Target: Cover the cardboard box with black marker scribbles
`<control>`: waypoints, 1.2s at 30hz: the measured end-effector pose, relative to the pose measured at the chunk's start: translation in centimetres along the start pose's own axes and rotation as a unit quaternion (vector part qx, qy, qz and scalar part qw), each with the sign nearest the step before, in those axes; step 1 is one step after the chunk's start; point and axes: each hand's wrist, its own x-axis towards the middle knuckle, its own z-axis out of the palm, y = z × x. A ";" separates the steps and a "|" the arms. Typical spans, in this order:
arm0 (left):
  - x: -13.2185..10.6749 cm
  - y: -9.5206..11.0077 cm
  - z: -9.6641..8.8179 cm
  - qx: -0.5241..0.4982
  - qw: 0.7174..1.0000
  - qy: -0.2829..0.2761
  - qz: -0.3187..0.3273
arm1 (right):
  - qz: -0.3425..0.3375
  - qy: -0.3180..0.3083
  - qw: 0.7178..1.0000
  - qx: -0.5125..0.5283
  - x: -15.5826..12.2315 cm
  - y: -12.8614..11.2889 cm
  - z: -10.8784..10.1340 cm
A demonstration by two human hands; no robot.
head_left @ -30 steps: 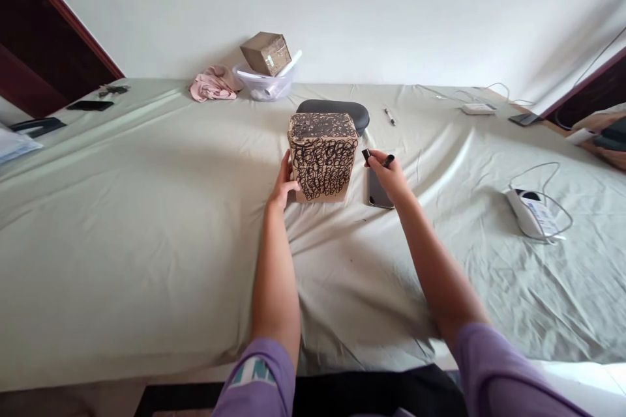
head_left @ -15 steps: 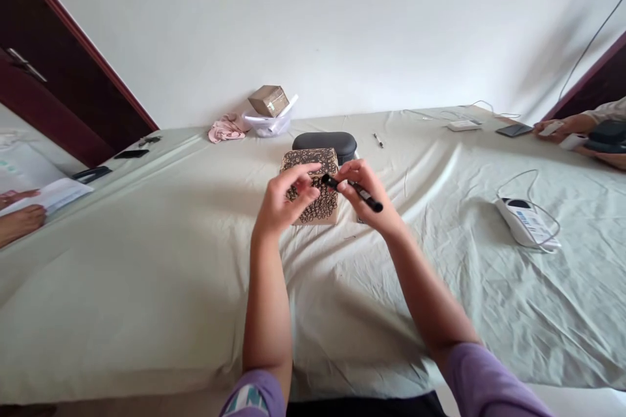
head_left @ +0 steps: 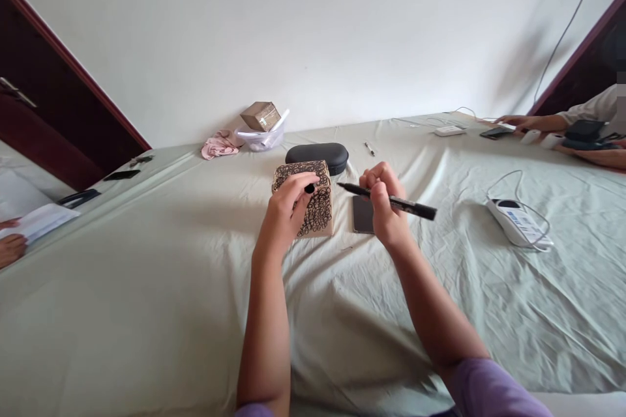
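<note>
Right hand (head_left: 384, 208) grip clenched on uncapped marker (head_left: 391, 201); left hand (head_left: 288, 212) pinches cap (head_left: 310, 188) above scribbled box (head_left: 306, 199) on table (head_left: 147, 273). Box mostly covered; marker open.

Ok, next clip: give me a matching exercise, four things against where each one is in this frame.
Things:
1. black marker pen
2. small black pen cap
3. cardboard box covered in black scribbles
4. dark smartphone

Places:
A. flat on the pale green sheet, right of the box
B. gripped in the right hand
C. standing on the sheet, in front of the black oval case
D. pinched in the left hand

Pairs: 1-B, 2-D, 3-C, 4-A
</note>
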 end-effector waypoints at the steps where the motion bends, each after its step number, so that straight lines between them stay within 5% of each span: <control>1: 0.0 -0.1 0.1 0.022 1.000 -0.004 0.000 | -0.001 0.014 1.000 0.023 -0.1 -0.4 -0.1; 9: 0.0 0.4 0.4 0.093 0.995 0.018 -0.028 | -0.067 -0.003 0.997 -0.045 -0.6 -3.2 0.6; 20: -0.1 1.1 0.2 0.140 0.990 0.025 0.014 | -0.045 -0.027 0.998 -0.035 -0.5 -3.1 0.8; 31: 0.0 2.4 1.5 0.174 0.983 0.016 0.064 | 0.011 -0.028 0.999 0.017 -1.0 0.4 2.2; 36: -0.1 1.0 -0.8 0.129 0.989 0.029 0.070 | 0.060 -0.026 0.994 0.090 -0.6 0.8 2.0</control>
